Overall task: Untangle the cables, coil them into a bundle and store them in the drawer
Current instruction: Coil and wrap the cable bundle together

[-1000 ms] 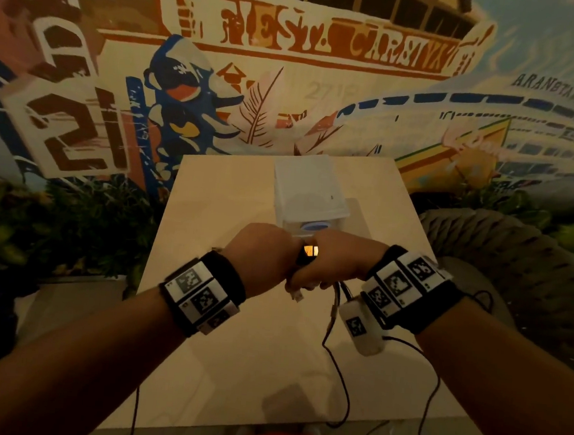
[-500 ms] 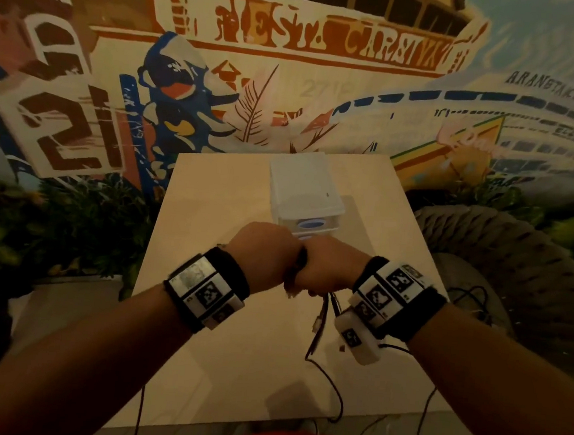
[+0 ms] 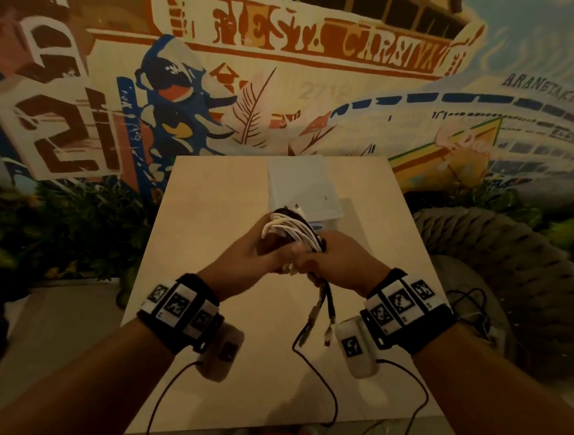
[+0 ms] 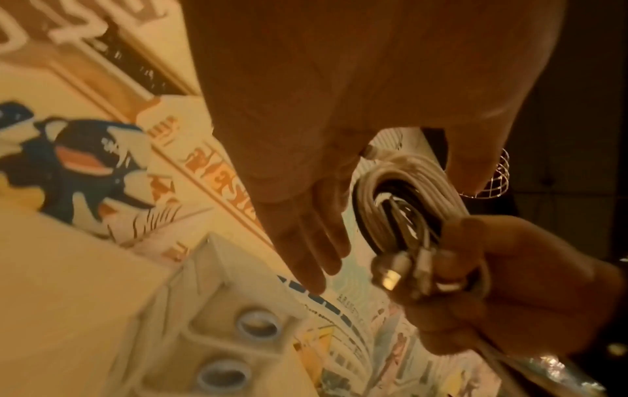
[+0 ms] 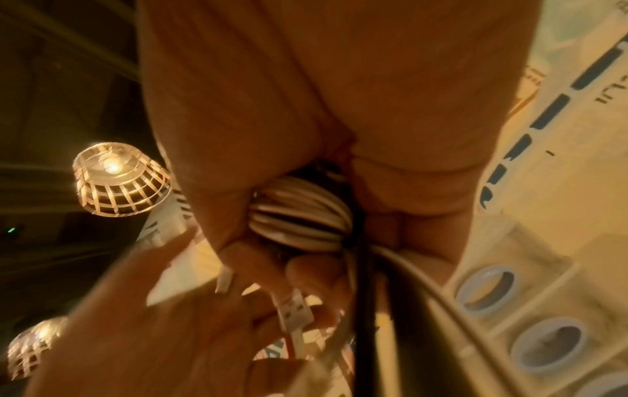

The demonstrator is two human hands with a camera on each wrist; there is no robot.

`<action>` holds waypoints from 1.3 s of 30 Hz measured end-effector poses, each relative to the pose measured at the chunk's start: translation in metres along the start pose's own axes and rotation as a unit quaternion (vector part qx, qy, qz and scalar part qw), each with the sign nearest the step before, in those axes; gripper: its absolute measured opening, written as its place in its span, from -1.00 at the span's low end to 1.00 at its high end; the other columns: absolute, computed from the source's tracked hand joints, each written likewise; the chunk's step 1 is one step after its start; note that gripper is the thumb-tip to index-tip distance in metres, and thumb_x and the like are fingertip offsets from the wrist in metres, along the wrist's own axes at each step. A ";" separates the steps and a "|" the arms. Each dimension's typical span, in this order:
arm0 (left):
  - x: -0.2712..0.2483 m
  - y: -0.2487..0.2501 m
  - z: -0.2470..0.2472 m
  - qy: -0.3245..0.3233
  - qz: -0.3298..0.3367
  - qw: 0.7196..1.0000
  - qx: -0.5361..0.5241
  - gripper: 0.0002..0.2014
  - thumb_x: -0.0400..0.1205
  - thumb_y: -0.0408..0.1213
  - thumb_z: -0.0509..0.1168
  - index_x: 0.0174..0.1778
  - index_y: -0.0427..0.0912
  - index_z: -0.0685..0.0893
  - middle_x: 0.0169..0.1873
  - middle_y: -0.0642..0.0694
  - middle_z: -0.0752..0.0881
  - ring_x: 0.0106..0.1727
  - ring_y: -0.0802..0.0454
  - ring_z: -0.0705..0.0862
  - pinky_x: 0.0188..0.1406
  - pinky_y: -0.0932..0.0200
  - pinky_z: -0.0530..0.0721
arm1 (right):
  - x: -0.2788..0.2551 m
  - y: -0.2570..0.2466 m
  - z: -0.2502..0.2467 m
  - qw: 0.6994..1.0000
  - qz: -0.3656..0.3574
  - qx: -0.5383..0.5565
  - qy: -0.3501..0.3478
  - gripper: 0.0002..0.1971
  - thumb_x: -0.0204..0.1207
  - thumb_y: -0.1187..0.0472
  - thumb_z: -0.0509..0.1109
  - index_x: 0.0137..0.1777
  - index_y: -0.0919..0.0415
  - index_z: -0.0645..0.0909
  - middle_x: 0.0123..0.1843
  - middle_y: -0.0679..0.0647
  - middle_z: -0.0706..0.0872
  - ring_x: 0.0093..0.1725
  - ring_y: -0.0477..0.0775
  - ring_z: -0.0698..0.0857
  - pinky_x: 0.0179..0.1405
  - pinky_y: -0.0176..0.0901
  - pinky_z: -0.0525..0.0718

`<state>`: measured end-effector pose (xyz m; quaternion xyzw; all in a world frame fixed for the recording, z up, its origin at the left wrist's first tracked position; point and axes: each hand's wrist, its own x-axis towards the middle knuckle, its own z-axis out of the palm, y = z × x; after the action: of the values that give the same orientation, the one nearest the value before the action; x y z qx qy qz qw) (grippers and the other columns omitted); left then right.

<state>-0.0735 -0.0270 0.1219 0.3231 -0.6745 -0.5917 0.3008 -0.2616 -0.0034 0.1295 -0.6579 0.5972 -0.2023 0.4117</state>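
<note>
Nearest, two forearms wearing black wristbands with square coded markers reach over a pale wooden table [image 3: 208,245]. The right hand [image 3: 340,266] curls tightly around a coiled bundle of white and black cables [image 3: 291,233], held in the air above the table; loose ends with metal plugs [image 3: 312,317] dangle below. The left hand [image 3: 251,259] meets the bundle with straight, relaxed fingers [image 4: 306,241], thumb on the coil. Just behind stands a small white drawer unit [image 3: 303,187] with round pulls. Farthest, a painted mural [image 3: 325,66] shows a large "21", stylised orange lettering I cannot read, and smaller lettering on the right, also unreadable.
</note>
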 end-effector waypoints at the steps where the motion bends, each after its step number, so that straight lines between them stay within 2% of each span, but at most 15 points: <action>1: 0.003 -0.001 0.004 0.018 -0.004 0.999 -0.031 -0.77 0.73 -0.18 0.33 0.29 -0.11 0.66 0.16 -0.09 0.79 0.19 -0.09 0.76 0.12 -0.20 0.78 | -0.001 -0.003 0.003 1.000 -0.015 -0.004 0.006 -0.81 0.56 0.20 0.47 -0.28 0.23 0.70 -0.37 0.15 0.73 -0.42 0.02 0.66 -0.30 -0.16 0.61; 3: 0.009 -0.003 0.011 0.042 -0.017 0.996 -0.080 -0.80 0.66 -0.12 0.37 0.15 -0.06 0.74 0.05 -0.02 0.82 0.13 -0.05 0.77 0.13 -0.24 0.78 | -0.002 -0.011 0.010 0.998 -0.065 0.007 0.012 -0.91 0.54 0.27 0.47 -0.15 0.29 0.70 -0.29 0.19 0.74 -0.37 -0.02 0.67 -0.34 -0.22 0.59; 5: 0.014 -0.006 0.016 0.056 -0.044 0.986 -0.154 -0.58 0.57 -0.09 0.46 0.34 -0.08 0.65 0.22 -0.06 0.80 0.28 -0.11 0.75 0.25 -0.26 0.74 | -0.002 -0.015 0.019 0.992 -0.118 0.044 0.025 -0.96 0.56 0.32 0.45 -0.03 0.26 0.69 -0.30 -0.02 0.70 -0.36 -0.25 0.65 -0.35 -0.43 0.54; 8: 0.017 -0.004 0.021 0.092 -0.045 0.975 -0.196 -0.57 0.55 -0.17 0.47 0.33 -0.21 0.70 0.30 -0.25 0.76 0.35 -0.23 0.72 0.33 -0.21 0.68 | 0.001 -0.015 0.026 0.984 -0.146 0.090 0.050 -0.67 0.57 0.46 0.42 0.22 0.09 0.63 -0.18 -0.29 0.63 -0.22 -0.49 0.66 -0.23 -0.54 0.55; 10: 0.018 -0.004 0.021 0.104 -0.042 0.978 -0.177 -0.78 0.57 -0.23 0.44 0.11 -0.09 0.85 0.23 -0.20 0.80 0.26 -0.21 0.77 0.22 -0.24 0.72 | 0.002 -0.013 0.025 0.983 -0.147 0.106 0.039 -0.58 0.57 0.48 0.43 0.30 0.04 0.55 -0.10 -0.24 0.66 -0.22 -0.43 0.71 -0.24 -0.49 0.64; 12: 0.018 -0.004 0.018 0.110 -0.029 0.983 -0.146 -0.86 0.65 -0.27 0.43 0.04 -0.05 0.88 0.16 -0.26 0.81 0.05 -0.41 0.78 -0.14 -0.26 0.80 | 0.002 -0.012 0.024 0.984 -0.132 0.118 0.025 -0.55 0.56 0.42 0.48 0.34 0.00 0.53 -0.06 -0.08 0.75 -0.24 -0.22 0.79 -0.24 -0.28 0.79; 14: 0.019 -0.003 0.015 0.124 0.005 0.987 -0.104 -0.85 0.70 -0.36 0.38 0.05 -0.18 0.86 0.08 -0.41 0.80 -0.08 -0.45 0.77 -0.30 -0.08 0.78 | 0.003 -0.012 0.023 0.981 -0.130 0.140 0.018 -0.54 0.52 0.36 0.55 0.34 0.00 0.57 0.03 0.11 0.82 -0.13 0.04 0.85 -0.10 0.01 0.87; 16: 0.021 0.002 0.011 0.142 0.050 0.985 -0.086 -0.81 0.69 -0.41 0.38 -0.11 -0.13 0.89 -0.04 -0.39 0.83 0.01 -0.32 0.82 -0.06 -0.04 0.80 | 0.003 -0.006 0.024 0.980 -0.123 0.157 -0.012 -0.56 0.47 0.31 0.62 0.28 -0.02 0.61 0.07 0.11 0.82 0.00 0.07 0.85 0.06 0.06 0.85; 19: 0.024 0.011 -0.002 0.159 0.070 0.980 -0.097 -0.65 0.72 -0.47 0.31 -0.30 -0.03 0.82 -0.24 -0.27 0.84 0.00 -0.32 0.84 0.07 -0.16 0.81 | -0.002 0.007 0.027 0.985 -0.054 0.149 -0.073 -0.92 0.64 0.15 0.49 0.09 0.04 0.70 -0.16 0.03 0.77 -0.25 -0.09 0.77 -0.09 -0.17 0.76; 22: 0.028 0.008 -0.017 0.144 0.082 0.986 -0.032 -0.71 0.74 -0.49 0.28 -0.30 -0.25 0.73 -0.32 -0.31 0.80 -0.11 -0.35 0.83 0.03 -0.22 0.81 | -0.006 0.023 0.034 0.967 0.025 0.240 -0.087 -0.71 0.79 0.00 0.23 0.10 0.21 0.64 -0.42 -0.06 0.50 -0.43 -0.02 0.57 -0.17 -0.01 0.75; 25: 0.027 0.005 -0.019 0.091 0.116 0.986 0.075 -0.77 0.65 -0.55 0.39 -0.33 -0.47 0.62 -0.41 -0.36 0.69 -0.28 -0.28 0.76 -0.12 -0.18 0.78 | -0.008 0.027 0.031 0.940 0.078 0.314 -0.113 -0.66 0.79 -0.07 0.17 0.10 0.20 0.60 -0.42 -0.02 0.28 -0.48 0.00 0.29 -0.46 -0.15 0.43; 28: 0.023 0.010 -0.012 0.008 0.126 0.976 0.178 -0.85 0.58 -0.57 0.43 -0.22 -0.35 0.59 -0.38 -0.24 0.62 -0.36 -0.03 0.62 -0.27 0.15 0.64 | -0.009 0.023 0.021 0.925 0.107 0.346 -0.118 -0.67 0.81 0.03 0.15 -0.06 0.19 0.60 -0.39 0.00 0.22 -0.48 -0.04 0.15 -0.44 -0.16 0.12; 32: 0.024 0.007 -0.007 -0.054 0.182 0.865 0.465 -0.75 0.45 0.06 0.49 -0.07 0.09 0.62 -0.20 0.12 0.72 -0.22 0.05 0.69 -0.25 0.16 0.67 | -0.006 0.020 0.012 0.927 0.130 0.340 -0.091 -0.73 0.71 0.40 0.10 -0.23 0.25 0.45 -0.44 0.06 0.40 -0.49 -0.03 0.23 -0.46 -0.19 0.23; 35: 0.024 0.006 0.001 -0.072 0.218 0.807 0.544 -0.61 0.34 0.00 0.65 -0.04 -0.02 0.69 -0.12 0.00 0.76 -0.08 0.00 0.71 -0.30 0.14 0.73 | -0.004 0.021 0.009 0.948 0.133 0.284 -0.058 -0.79 0.73 0.42 0.17 -0.09 0.40 0.59 -0.34 0.24 0.58 -0.49 0.06 0.52 -0.48 -0.14 0.57; 39: 0.026 0.001 0.006 -0.072 0.218 0.758 0.611 -0.42 0.31 -0.02 0.66 0.21 -0.12 0.70 0.01 -0.12 0.75 -0.10 -0.12 0.76 -0.21 0.08 0.71 | -0.002 0.018 0.004 0.914 0.148 0.373 -0.066 -0.59 0.75 0.07 0.09 0.26 0.34 0.66 0.09 0.43 0.78 -0.10 0.30 0.77 -0.18 0.05 0.71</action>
<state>-0.0944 -0.0439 0.1224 0.2389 -0.9647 0.0055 0.1109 -0.2707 0.0005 0.1136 -0.3724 0.5402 -0.3036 0.6909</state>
